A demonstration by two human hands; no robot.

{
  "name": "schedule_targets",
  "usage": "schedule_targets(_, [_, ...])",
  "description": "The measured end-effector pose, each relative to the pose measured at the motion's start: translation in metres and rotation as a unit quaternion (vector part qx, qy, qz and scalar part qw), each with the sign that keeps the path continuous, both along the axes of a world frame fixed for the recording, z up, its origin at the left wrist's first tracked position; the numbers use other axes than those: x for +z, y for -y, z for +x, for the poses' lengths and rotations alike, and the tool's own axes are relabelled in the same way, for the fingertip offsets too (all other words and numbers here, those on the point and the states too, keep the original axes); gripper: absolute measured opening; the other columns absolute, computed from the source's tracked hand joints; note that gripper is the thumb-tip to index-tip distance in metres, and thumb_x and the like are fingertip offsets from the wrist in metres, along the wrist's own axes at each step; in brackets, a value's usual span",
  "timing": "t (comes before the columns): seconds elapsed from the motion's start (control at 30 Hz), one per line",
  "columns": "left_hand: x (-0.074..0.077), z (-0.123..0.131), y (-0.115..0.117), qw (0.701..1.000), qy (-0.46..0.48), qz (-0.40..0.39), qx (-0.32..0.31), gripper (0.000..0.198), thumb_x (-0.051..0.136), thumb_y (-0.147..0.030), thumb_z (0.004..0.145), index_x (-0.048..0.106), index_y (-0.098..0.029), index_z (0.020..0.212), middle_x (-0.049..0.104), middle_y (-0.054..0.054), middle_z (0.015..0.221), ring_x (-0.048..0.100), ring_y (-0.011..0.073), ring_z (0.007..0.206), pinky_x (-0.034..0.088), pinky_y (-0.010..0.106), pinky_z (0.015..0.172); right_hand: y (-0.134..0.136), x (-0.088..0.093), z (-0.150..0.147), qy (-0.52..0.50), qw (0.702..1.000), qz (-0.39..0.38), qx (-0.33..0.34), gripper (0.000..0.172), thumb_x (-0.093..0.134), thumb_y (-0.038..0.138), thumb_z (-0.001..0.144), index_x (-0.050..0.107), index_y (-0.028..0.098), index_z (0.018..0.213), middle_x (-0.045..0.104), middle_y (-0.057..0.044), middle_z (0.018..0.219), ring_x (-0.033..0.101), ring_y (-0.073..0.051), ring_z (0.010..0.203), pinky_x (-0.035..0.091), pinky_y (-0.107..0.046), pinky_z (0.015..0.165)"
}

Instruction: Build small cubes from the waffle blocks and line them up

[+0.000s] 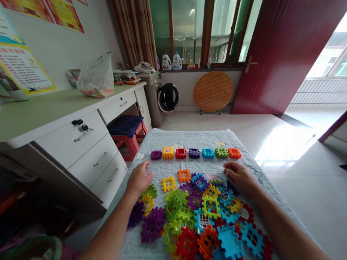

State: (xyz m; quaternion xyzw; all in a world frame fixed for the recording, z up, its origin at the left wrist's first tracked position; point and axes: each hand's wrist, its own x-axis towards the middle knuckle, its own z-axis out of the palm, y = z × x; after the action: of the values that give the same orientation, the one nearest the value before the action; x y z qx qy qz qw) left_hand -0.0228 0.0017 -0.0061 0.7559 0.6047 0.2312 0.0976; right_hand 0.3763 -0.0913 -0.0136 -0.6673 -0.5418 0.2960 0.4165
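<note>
My left hand rests at the left side of the cloth-covered table, fingers stretched out and thumb apart, holding nothing. It is just left of the row's purple block and above a green piece. On the right, my right hand has its fingers loosely bent and apart, with nothing seen in it. The orange block at the row's right end lies just beyond it. Between my forearms spreads a pile of notched square plastic pieces, among them a red piece and a light blue piece.
A light blue cloth covers the table. To the left stands a white desk with a plastic bag on top and a red stool beside it. A washing machine and a round wooden tabletop stand behind.
</note>
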Motion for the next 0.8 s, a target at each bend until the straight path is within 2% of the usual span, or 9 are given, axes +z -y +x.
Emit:
schedule_targets(0.2, [-0.005,-0.004,0.004,0.998,-0.014,0.051,-0.041,0.024,0.05,-0.024,0.076,0.061,-0.018,0.097,0.06,0.009,0.101,0.056,0.0239,0.1,0.043,0.037,0.095,0.001,0.005,-0.002,-0.001,1.0,-0.001,-0.004,0.026,0.058,0.033,0.07,0.063,0.018,0.091,0.066,-0.002,0.07,0.057,-0.015,0.06,0.046,-0.026,0.054])
schedule_targets(0.43, [-0.004,-0.01,0.005,0.997,0.014,0.032,-0.072,0.026,0.052,-0.027,0.075,0.062,-0.017,0.097,0.059,0.008,0.102,0.055,0.0227,0.101,0.042,0.036,0.097,0.0,0.003,0.0,0.01,1.0,0.007,0.004,0.026,0.057,0.032,0.071,0.063,0.018,0.091,0.067,-0.003,0.076,0.058,-0.015,0.062,0.046,-0.026,0.056])
schedule_targets(0.8, [-0.006,-0.012,0.003,0.996,0.047,0.027,-0.073,0.026,0.053,-0.028,0.073,0.063,-0.018,0.094,0.058,0.006,0.1,0.056,0.0212,0.098,0.043,0.035,0.096,0.0,0.004,0.0,0.028,1.0,0.007,0.003,0.027,0.056,0.034,0.07,0.064,0.018,0.091,0.067,-0.002,0.074,0.057,-0.015,0.062,0.045,-0.027,0.057])
